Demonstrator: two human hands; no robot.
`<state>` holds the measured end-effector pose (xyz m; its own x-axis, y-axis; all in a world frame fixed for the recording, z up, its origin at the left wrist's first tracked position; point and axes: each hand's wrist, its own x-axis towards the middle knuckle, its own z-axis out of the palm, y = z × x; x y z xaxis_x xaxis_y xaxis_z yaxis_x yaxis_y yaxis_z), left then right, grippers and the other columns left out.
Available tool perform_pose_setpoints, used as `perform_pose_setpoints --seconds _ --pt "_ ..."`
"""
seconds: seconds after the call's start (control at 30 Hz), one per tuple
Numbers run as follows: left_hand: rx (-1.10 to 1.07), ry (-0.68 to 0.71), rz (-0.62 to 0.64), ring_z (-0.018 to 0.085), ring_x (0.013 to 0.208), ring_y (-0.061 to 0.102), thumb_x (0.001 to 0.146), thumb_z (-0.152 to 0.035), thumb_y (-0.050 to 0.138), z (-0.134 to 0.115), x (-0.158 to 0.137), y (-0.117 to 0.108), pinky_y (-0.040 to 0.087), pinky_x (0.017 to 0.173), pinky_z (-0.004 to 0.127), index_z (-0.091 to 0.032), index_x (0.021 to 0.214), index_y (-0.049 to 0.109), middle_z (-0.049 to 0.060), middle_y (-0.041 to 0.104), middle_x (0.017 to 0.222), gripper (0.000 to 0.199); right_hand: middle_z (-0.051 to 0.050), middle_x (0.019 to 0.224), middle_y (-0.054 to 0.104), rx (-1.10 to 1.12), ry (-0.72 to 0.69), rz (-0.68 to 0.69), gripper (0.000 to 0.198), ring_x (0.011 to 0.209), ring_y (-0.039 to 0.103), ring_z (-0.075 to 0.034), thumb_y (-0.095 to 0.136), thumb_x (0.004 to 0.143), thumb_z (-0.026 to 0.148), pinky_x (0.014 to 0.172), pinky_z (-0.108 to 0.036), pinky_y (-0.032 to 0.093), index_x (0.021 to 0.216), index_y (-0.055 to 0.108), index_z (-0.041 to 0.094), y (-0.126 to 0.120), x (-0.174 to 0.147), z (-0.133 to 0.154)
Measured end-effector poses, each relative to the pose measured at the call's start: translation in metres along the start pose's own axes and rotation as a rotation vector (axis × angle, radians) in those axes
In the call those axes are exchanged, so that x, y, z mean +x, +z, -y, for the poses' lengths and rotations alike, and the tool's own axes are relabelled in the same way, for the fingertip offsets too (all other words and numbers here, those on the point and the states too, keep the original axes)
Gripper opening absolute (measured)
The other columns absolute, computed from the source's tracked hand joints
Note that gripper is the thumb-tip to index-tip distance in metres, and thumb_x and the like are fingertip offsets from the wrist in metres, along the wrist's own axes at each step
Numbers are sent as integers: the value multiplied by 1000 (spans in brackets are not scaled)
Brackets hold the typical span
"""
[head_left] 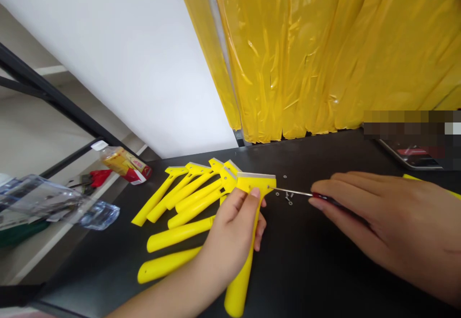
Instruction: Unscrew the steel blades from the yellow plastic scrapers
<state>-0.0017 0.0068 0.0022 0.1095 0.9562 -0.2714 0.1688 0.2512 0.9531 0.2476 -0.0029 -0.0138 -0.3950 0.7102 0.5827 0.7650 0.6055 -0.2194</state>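
Left hand [236, 234]: closed around one yellow scraper [238, 287], thumb on its head, blade edge facing away, handle pointing toward the wearer; scraper held over the black table [306, 270]. Right hand [389, 219]: fingers closed on one thin screwdriver [297, 192], its tip at the right end of the scraper's head. Count of yellow handles [180, 233] lying to the left: seven, fanned, several heads overlapping. Small metal rings [285, 177] near the screwdriver shaft: three counted; screws [287, 196] among them, too small for a firm count. Bottles at left: two, one labelled [126, 165], one clear [99, 216].
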Motion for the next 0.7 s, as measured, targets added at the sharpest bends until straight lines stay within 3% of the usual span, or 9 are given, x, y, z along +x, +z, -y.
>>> perform_pose_setpoints --seconds 0.1,0.2,0.3,0.4,0.5,0.6,0.7 --pt "-60 59 -48 12 51 56 104 -58 59 -3 1 0 46 48 21 -19 101 62 -1 64 67 39 -9 105 83 -217 -166 9 28 85 78 -31 47 109 27 74 -47 56 119 73 22 -5 6 -10" --pt "-148 93 -67 10 56 61 105 -50 60 -6 4 -1 47 49 22 -20 110 60 7 77 99 30 -15 116 82 -239 -90 12 32 92 80 -36 48 108 28 75 -51 61 130 70 18 -2 6 -20" --pt "-226 99 -3 11 59 65 107 -49 60 -6 6 -2 51 50 23 -21 114 59 10 78 118 29 -12 124 79 12 65 61 35 102 79 -31 45 110 27 85 -46 64 137 66 23 7 6 -27" --pt "-287 59 59 13 60 68 106 -50 62 -4 5 -3 54 51 24 -20 112 59 11 78 118 31 -6 122 76 385 287 97 36 104 76 -24 43 112 34 97 -43 63 140 66 33 18 10 -31" --pt "-332 42 85 13 61 69 106 -47 65 -1 4 -3 55 50 24 -19 112 60 11 79 117 30 -6 122 76 745 536 77 45 106 75 -25 55 107 46 104 -46 60 150 59 34 25 17 -35" --pt "-349 42 87 13 60 69 106 -44 65 -1 4 -2 55 49 23 -19 111 60 11 80 117 26 -9 113 75 934 725 117 42 105 74 -26 65 96 49 99 -45 61 131 66 25 26 22 -39" --pt "-358 27 107 13 60 69 107 -41 64 -1 5 -2 55 49 23 -19 109 61 11 80 117 23 -5 101 70 872 762 137 27 93 70 -22 64 93 46 88 -40 60 107 65 24 26 22 -42"
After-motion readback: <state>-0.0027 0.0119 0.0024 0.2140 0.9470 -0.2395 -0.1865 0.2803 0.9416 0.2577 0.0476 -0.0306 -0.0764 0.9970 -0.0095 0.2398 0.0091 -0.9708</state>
